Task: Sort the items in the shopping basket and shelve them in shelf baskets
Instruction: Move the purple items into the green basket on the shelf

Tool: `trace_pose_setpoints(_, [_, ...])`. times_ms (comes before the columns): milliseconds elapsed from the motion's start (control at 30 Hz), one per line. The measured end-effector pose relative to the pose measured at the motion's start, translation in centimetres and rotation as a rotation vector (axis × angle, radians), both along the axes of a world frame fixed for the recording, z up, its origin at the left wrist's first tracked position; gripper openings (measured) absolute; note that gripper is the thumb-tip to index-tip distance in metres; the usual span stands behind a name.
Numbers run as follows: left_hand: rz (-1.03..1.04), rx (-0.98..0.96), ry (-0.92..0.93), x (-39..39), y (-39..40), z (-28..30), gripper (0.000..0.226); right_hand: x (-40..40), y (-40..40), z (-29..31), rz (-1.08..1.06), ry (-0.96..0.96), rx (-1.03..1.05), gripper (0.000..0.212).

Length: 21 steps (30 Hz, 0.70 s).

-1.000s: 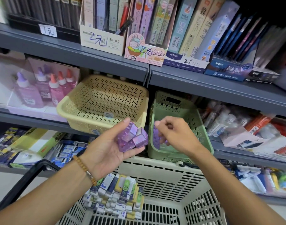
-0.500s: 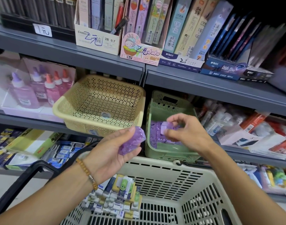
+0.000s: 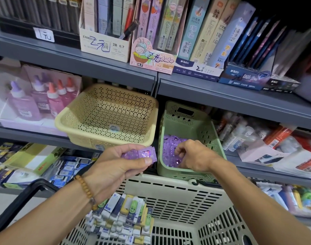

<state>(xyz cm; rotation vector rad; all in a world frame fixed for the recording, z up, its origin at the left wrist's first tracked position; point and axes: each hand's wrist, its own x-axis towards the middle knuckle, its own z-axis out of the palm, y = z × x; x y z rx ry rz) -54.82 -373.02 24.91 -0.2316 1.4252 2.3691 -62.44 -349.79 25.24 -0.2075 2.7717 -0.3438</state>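
Observation:
My left hand (image 3: 114, 168) holds a few small purple glitter blocks (image 3: 141, 154) in front of the cream shelf basket (image 3: 107, 112), which looks empty. My right hand (image 3: 195, 156) reaches down into the green shelf basket (image 3: 188, 122), its fingers curled over the purple blocks (image 3: 170, 144) lying there. Whether it holds one is hidden by the fingers. Below both hands is the beige shopping basket (image 3: 177, 190), with a stack of small wrapped erasers (image 3: 122, 218) in its left part.
The shopping basket's black handle (image 3: 24, 197) sticks out at the lower left. Glue bottles (image 3: 36, 101) stand left of the cream basket. Boxes of pencil leads (image 3: 151, 55) fill the shelf above. Correction-tape packs (image 3: 257, 138) crowd the shelf right of the green basket.
My right hand took a purple block from my left hand and moved down into the green basket. My left hand has turned slightly and holds fewer blocks.

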Motion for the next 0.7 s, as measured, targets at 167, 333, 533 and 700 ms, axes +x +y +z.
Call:
trace_pose_setpoints(167, [0.003,-0.136,0.067,0.2,0.2,0.3,0.067,1.3,0.0,1.0,-0.004,0.155,-0.073,0.008])
trace_pose_setpoints(333, [-0.041,-0.144,0.104,0.2,0.4,0.6,0.041,4.8,-2.5,4.9,0.16,0.057,-0.69,0.039])
trace_pose_setpoints(533, [-0.1,-0.144,0.084,0.1,0.3,0.5,0.04,6.0,-4.0,6.5,0.314,-0.113,-0.59,0.041])
trace_pose_setpoints(700, [-0.13,-0.12,0.059,0.7,1.1,0.5,0.037,5.8,-2.7,5.7,0.184,-0.09,-0.565,0.032])
